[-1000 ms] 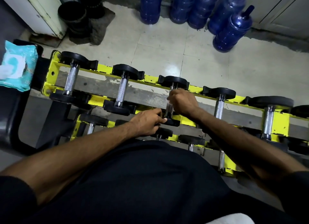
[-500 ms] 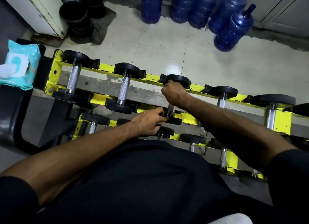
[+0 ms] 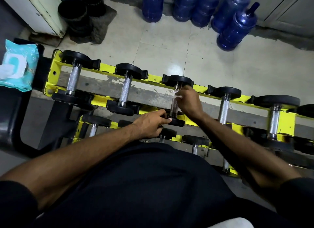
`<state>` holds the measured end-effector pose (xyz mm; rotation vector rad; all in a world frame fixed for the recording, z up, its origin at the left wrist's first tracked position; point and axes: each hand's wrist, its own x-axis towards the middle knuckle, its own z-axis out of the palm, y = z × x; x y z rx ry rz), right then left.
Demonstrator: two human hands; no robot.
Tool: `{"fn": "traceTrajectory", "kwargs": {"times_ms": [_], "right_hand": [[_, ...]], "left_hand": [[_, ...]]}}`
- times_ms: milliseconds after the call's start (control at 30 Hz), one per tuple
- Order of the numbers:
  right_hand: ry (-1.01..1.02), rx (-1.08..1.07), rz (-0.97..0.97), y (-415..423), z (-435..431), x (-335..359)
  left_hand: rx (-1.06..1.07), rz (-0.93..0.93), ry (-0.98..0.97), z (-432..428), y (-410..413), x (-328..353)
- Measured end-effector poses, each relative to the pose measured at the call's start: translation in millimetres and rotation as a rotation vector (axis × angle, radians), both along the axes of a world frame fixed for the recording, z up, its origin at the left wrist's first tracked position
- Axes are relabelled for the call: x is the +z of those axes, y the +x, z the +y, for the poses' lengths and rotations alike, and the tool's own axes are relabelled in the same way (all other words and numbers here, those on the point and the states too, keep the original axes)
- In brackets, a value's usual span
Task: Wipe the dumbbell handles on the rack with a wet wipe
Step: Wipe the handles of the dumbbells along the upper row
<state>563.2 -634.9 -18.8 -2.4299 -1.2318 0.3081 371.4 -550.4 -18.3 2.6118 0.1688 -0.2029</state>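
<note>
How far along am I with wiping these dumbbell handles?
In hand: your right hand holds a wet wipe against the third top-row handle while the left hand grips its near plate. Done: possibly the two leftmost handles, though no wetness shows. Left: probably the handles further right and the lower row.

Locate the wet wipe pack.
Head view, far left edge: the teal plastic wet wipe pack lies on a black surface just left of the yellow metal dumbbell rack, nearest the leftmost top-row dumbbell.
</note>
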Motion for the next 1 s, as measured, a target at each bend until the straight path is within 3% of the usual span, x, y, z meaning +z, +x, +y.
{"fn": "traceTrajectory", "kwargs": {"times_ms": [167, 267, 367, 533, 667, 867, 933, 1000], "right_hand": [[0.144, -0.475, 0.442, -13, -11, -18], [0.366, -0.818, 0.842, 10, 11, -22], [0.48, -0.972, 1.146, 14, 20, -18], [0.02, -0.825, 1.281, 18, -8, -21], [0.251, -0.926, 1.403, 31, 18, -26], [0.359, -1.036, 1.592, 31, 27, -24], [0.442, -1.068, 1.558, 28, 26, -21], [0.582, -1.095, 1.372, 21, 23, -21]], "left_hand": [[-0.005, 0.012, -0.005, 3, 2, 0], [-0.002, 0.015, -0.008, 3, 2, 0], [-0.01, 0.018, -0.008, 3, 1, 0], [-0.008, 0.018, -0.026, 6, 4, 0], [-0.003, 0.012, -0.022, 5, 6, 1], [-0.018, 0.027, -0.021, 5, 6, 3], [-0.021, 0.03, -0.017, 5, 5, 2], [-0.02, 0.028, -0.022, 5, 5, 2]]}}
